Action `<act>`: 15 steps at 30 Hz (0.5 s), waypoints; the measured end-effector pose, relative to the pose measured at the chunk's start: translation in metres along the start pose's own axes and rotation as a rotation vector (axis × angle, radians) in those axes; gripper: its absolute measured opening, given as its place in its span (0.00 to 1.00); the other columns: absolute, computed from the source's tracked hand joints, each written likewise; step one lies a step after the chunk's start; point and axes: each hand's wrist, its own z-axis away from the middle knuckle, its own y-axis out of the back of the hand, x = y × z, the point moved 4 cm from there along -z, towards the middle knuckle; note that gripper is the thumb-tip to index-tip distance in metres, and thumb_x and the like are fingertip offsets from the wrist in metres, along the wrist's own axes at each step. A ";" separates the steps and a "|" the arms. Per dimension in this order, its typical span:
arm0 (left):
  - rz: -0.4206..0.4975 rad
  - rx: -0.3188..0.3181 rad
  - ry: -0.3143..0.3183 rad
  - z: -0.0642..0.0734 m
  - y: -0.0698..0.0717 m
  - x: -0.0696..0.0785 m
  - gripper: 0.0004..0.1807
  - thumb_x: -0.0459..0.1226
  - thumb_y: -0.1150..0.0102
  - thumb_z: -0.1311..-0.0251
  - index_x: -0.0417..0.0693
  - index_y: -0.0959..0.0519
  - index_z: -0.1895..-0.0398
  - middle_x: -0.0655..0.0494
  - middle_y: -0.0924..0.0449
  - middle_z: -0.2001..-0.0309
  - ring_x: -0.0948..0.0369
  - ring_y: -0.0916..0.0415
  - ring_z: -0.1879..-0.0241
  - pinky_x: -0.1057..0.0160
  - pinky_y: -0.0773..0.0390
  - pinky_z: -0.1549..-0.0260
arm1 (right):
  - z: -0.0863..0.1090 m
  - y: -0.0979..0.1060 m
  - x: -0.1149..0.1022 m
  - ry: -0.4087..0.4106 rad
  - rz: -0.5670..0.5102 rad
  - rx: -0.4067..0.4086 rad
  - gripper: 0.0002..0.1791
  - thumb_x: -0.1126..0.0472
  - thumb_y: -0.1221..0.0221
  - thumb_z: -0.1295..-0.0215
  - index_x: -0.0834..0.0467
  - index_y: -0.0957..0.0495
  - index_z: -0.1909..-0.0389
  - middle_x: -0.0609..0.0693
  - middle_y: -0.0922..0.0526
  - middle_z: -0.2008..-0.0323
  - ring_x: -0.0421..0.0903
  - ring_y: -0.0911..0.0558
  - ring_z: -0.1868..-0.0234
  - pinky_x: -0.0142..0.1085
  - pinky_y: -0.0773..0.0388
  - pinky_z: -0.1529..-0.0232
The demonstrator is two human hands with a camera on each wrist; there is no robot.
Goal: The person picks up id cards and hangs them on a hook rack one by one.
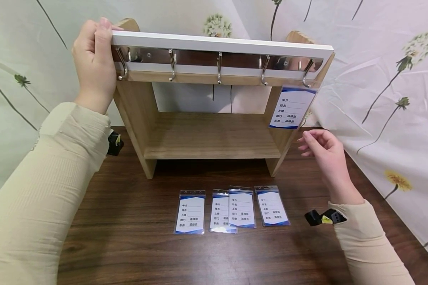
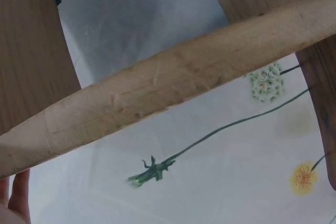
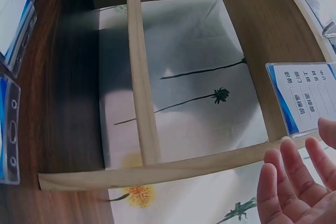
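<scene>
Sleeve (image 1: 46,198), left hand (image 1: 96,65) gripping rack (image 1: 214,136), right hand (image 1: 329,156) relaxed, badge (image 1: 293,109) hanging lengthwise downward

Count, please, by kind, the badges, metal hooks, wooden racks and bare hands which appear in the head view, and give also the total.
Badges, 4 lying flat and 1 hanging: 5
Metal hooks: 5
Wooden rack: 1
Left hand and right hand: 2
Total: 13
</scene>
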 end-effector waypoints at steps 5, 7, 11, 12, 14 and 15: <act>-0.013 -0.011 -0.012 0.001 0.000 0.000 0.17 0.39 0.57 0.28 0.72 0.24 0.72 0.74 0.16 0.62 0.72 0.27 0.65 0.73 0.37 0.65 | 0.008 -0.001 0.008 -0.027 -0.008 0.020 0.02 0.61 0.41 0.31 0.51 0.21 0.63 0.40 0.15 0.70 0.35 0.17 0.72 0.25 0.20 0.70; -0.017 -0.007 0.000 0.001 0.000 0.000 0.17 0.39 0.57 0.28 0.72 0.24 0.72 0.73 0.16 0.62 0.72 0.27 0.64 0.73 0.37 0.64 | 0.010 -0.002 0.012 -0.036 -0.021 0.021 0.02 0.62 0.41 0.31 0.51 0.21 0.64 0.40 0.14 0.70 0.35 0.16 0.72 0.26 0.20 0.70; -0.018 0.004 0.027 0.001 0.000 -0.001 0.17 0.39 0.56 0.28 0.71 0.23 0.73 0.72 0.16 0.62 0.72 0.26 0.62 0.73 0.36 0.63 | 0.015 -0.004 0.019 -0.059 -0.035 0.020 0.03 0.62 0.42 0.30 0.51 0.22 0.64 0.40 0.14 0.70 0.35 0.16 0.72 0.26 0.19 0.69; -0.011 0.006 0.028 0.000 0.000 -0.001 0.17 0.39 0.56 0.28 0.70 0.23 0.73 0.71 0.15 0.62 0.72 0.26 0.62 0.73 0.36 0.63 | 0.016 -0.004 0.021 -0.066 -0.037 0.020 0.03 0.62 0.42 0.30 0.50 0.22 0.63 0.40 0.14 0.70 0.35 0.16 0.72 0.26 0.19 0.69; -0.007 0.008 0.025 0.000 0.001 -0.001 0.17 0.39 0.56 0.28 0.70 0.23 0.73 0.71 0.15 0.62 0.72 0.26 0.62 0.73 0.35 0.64 | 0.017 -0.005 0.026 -0.079 -0.038 0.020 0.03 0.62 0.42 0.29 0.50 0.22 0.63 0.40 0.15 0.70 0.35 0.16 0.71 0.26 0.19 0.68; -0.006 0.008 0.021 0.000 0.000 0.000 0.17 0.39 0.56 0.28 0.70 0.23 0.73 0.71 0.15 0.62 0.72 0.26 0.63 0.73 0.35 0.64 | 0.018 -0.005 0.028 -0.087 -0.038 0.019 0.03 0.61 0.43 0.29 0.50 0.22 0.63 0.40 0.15 0.70 0.35 0.16 0.71 0.26 0.19 0.68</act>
